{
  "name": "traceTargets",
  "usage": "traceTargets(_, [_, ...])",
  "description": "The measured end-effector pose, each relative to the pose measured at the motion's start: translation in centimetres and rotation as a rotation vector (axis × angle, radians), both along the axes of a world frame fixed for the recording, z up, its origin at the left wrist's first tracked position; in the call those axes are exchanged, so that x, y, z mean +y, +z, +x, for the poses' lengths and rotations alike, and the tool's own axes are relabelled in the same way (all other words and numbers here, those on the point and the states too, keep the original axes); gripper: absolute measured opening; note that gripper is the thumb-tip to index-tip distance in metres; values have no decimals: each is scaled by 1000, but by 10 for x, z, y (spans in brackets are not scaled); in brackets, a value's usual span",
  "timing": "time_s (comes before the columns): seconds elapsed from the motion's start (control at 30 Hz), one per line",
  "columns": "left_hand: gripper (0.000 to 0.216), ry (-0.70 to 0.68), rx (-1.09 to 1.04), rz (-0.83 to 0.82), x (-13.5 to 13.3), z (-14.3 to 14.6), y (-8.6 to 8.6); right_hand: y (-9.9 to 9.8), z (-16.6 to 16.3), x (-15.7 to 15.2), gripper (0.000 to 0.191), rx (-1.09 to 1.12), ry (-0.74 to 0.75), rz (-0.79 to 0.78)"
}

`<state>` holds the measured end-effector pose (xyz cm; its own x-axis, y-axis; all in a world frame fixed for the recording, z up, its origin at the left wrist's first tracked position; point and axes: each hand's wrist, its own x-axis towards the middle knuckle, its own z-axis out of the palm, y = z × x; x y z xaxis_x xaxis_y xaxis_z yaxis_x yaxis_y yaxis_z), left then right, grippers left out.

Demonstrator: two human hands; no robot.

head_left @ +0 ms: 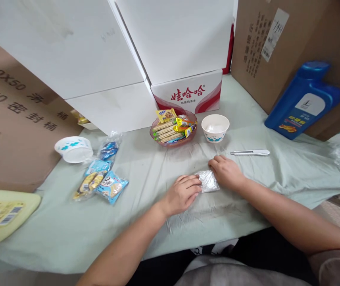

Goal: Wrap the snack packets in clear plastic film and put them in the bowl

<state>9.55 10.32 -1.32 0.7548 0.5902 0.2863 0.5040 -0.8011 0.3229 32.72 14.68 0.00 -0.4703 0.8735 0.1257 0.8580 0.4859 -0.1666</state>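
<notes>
A small folded clear plastic bag lies on the cloth near the table's front edge, shiny and creased. My left hand holds its left side, fingers closed together over the edge. At its upper right corner, my right hand grips it with curled fingers; the thumb is mostly hidden. Just beyond the right hand lies a white utility knife. Behind both hands stand a white paper bowl with a blue-green pattern and a pink glass bowl full of wrapped snacks.
Several snack packets lie to the left beside a tipped bowl. A blue bottle leans against a cardboard box at the right. White boxes stand at the back. A pale yellow bottle lies at the left edge.
</notes>
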Motion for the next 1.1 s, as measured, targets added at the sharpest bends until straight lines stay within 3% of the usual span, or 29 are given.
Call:
traceTargets(0.1, [23,-7,-17,-10,1,0,0,3,10,2,20,116,15,130])
traceTargets(0.17, [21,-18,-15,-13,0,0,2,6,10,-1,19,237,209,113])
traceTargets(0.27, [19,22,-70,23,0,0,1,6,2,-10,19,287,496,-52])
traceTargets(0.4, [21,268,-192,106,4,-3,-7,0,-5,-16,14,219,506,-142])
traceTargets(0.47, [20,306,-192,107,7,-5,-10,3,-1,-12,16,207,510,-132])
traceTargets(0.57, [19,285,-135,91,9,-5,-11,27,11,11,20,277,413,-41])
traceTargets(0.67, [19,285,-111,85,9,-3,-10,68,21,55,23,251,130,144])
traceTargets(0.73, [19,297,-113,76,9,-2,-11,91,20,90,26,57,-104,120])
traceTargets(0.77, [19,302,-113,72,9,-2,-12,98,17,107,28,-73,-189,18])
traceTargets(0.83, [19,305,-108,71,9,-1,-13,100,8,136,23,-171,-217,-115])
traceTargets(0.97, [18,302,-106,51,9,-1,-12,76,-12,168,26,-250,-188,-270])
traceTargets(1.03, [18,305,-110,30,9,-2,-11,66,-16,174,35,-231,-182,-244])
traceTargets(1.1, [19,310,-107,18,9,-1,-11,62,-16,175,38,-157,-172,-121])
